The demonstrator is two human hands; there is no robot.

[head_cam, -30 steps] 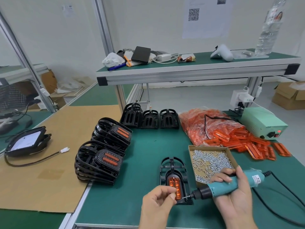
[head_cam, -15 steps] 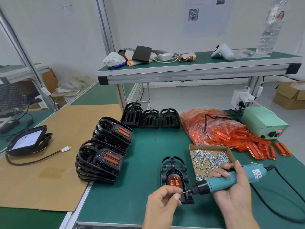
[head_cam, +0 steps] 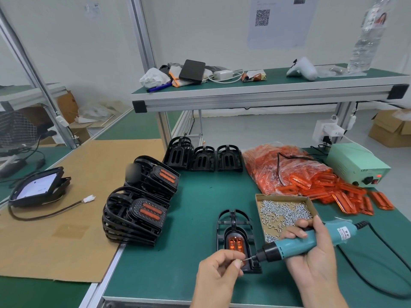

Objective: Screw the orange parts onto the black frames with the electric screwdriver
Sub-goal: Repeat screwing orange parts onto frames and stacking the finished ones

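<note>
Near the front edge of the desk (head_cam: 178, 274) lies one black frame (head_cam: 235, 227) with an orange part (head_cam: 235, 243) seated in its middle. The left hand (head_cam: 219, 276) has its grip together on a small screw (head_cam: 244, 259), pinched between thumb and forefinger just over the near end of the frame. The right hand (head_cam: 311, 252) has its grip clamped around the teal electric screwdriver (head_cam: 304, 242), which lies almost level, and its bit touches the screw. Just beside the frame, toward the right edge, stands a cardboard tray of screws (head_cam: 283, 213). Behind the tray lies a heap of loose orange parts (head_cam: 295, 174), partly in a plastic bag. Toward the left edge are two stacks of finished frames (head_cam: 135, 216), and three bare frames (head_cam: 203, 157) stand in a row at the back.
</note>
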